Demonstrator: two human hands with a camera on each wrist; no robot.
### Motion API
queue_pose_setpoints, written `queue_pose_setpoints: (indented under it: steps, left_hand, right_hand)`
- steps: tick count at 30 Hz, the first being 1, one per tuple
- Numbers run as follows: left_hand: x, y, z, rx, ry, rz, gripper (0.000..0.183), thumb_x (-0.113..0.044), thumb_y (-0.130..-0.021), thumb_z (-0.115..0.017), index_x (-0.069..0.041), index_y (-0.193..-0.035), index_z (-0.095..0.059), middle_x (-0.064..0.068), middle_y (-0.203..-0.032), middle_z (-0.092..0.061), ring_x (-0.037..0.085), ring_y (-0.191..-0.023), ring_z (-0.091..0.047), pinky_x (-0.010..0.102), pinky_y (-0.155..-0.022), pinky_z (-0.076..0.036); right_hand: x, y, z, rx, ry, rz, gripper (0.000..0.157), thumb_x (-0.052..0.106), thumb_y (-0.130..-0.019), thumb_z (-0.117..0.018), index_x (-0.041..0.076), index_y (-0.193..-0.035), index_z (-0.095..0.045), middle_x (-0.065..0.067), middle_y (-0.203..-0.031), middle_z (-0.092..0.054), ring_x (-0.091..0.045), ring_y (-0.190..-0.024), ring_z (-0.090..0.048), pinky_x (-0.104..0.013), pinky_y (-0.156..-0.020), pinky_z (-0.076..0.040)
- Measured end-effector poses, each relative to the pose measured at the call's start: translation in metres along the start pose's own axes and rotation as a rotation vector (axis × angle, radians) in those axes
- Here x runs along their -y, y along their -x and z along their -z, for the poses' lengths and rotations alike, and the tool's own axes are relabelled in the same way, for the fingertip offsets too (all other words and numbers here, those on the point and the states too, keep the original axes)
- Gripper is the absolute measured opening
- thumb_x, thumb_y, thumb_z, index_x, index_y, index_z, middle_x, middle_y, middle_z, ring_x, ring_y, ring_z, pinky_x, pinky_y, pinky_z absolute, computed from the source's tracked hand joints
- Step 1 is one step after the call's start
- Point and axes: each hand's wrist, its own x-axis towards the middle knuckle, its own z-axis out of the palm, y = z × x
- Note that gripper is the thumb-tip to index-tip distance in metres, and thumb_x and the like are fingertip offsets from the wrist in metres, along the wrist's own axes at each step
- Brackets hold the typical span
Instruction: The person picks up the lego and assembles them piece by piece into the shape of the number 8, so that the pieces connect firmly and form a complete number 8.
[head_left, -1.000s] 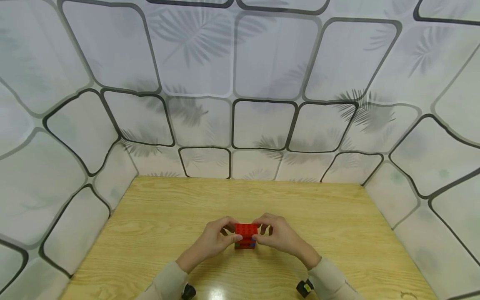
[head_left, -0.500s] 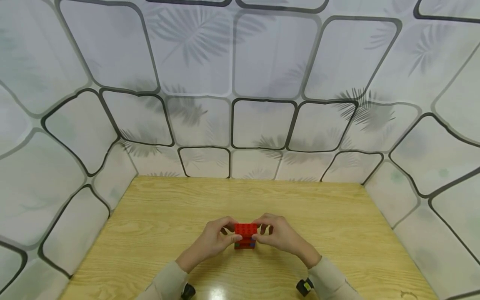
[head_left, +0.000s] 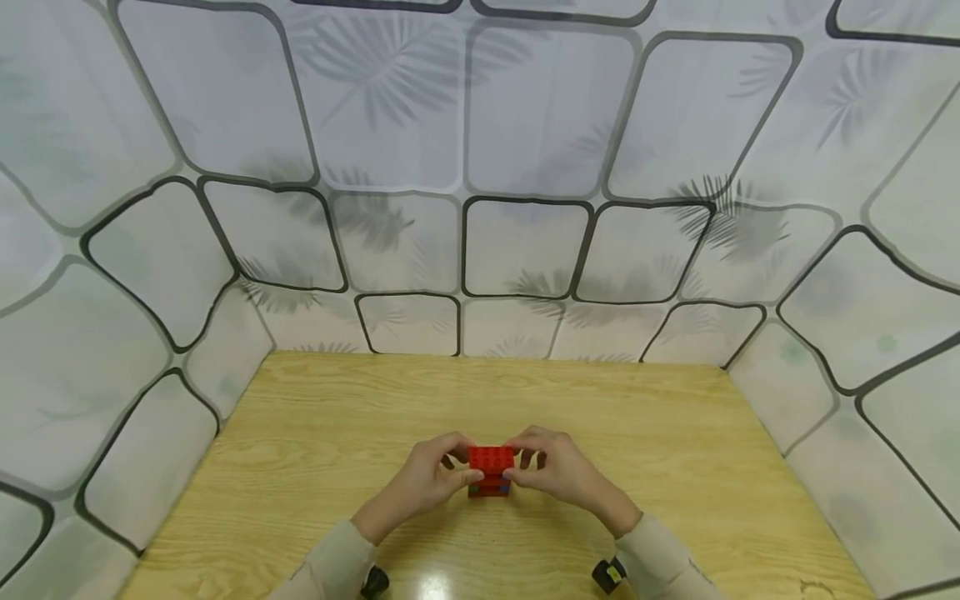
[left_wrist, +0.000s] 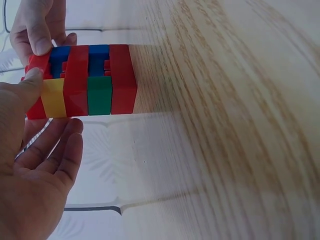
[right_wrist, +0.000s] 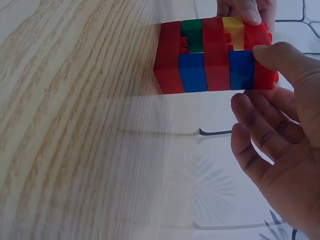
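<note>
A stack of toy building bricks stands upright on the wooden table. Its top red brick (head_left: 491,459) shows rows of studs in the head view. Below come a yellow brick (left_wrist: 53,98) and a blue brick (right_wrist: 241,70), another red brick (left_wrist: 76,95), then a green brick (left_wrist: 99,95) beside a blue brick (right_wrist: 193,72), and a red brick (left_wrist: 123,80) at the bottom. My left hand (head_left: 433,477) pinches the top red brick at its left end, thumb in front. At the right end my right hand (head_left: 553,468) pinches the same brick, its other fingers spread off the stack.
The wooden table (head_left: 337,392) runs back to a patterned cloth wall (head_left: 525,250), with cloth sides at left and right. Dark wrist devices, one by the left sleeve (head_left: 375,582) and one by the right (head_left: 609,575), sit under the forearms.
</note>
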Motion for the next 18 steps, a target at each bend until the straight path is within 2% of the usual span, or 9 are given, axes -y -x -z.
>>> queue_pose_setpoints:
  steps: [4,10,18]
  left_hand:
    - [0.0017,0.0003,-0.0014,0.001,0.014,-0.001,0.023,-0.029,-0.097,-0.078,-0.013,-0.112,-0.071,0.001,-0.102,-0.077,0.027,-0.096,-0.073,0.026,-0.078,-0.057]
    - [0.0032,0.0013,-0.0014,0.009,0.033,0.031,0.025,-0.03,-0.096,-0.078,-0.015,-0.114,-0.071,0.001,-0.103,-0.077,0.028,-0.098,-0.073,0.027,-0.081,-0.058]
    - [0.0039,0.0017,-0.0016,0.003,0.028,0.026,0.025,-0.032,-0.096,-0.078,-0.015,-0.114,-0.07,-0.001,-0.103,-0.077,0.022,-0.096,-0.072,0.027,-0.08,-0.058]
  right_hand:
    - [-0.0011,0.0004,-0.0013,-0.005,-0.002,-0.003,0.03,0.029,-0.095,-0.081,0.014,-0.121,-0.077,0.003,-0.109,-0.074,-0.01,-0.087,-0.067,-0.024,-0.069,-0.055]
    - [-0.0019,-0.0003,-0.0021,-0.016,-0.007,-0.002,0.03,0.028,-0.095,-0.082,0.014,-0.121,-0.077,0.003,-0.11,-0.074,-0.012,-0.087,-0.068,-0.026,-0.069,-0.056]
    - [-0.0017,-0.0006,-0.0004,-0.006,-0.009,0.0,0.031,0.027,-0.094,-0.081,0.013,-0.122,-0.077,0.003,-0.109,-0.074,-0.014,-0.088,-0.068,-0.025,-0.071,-0.056]
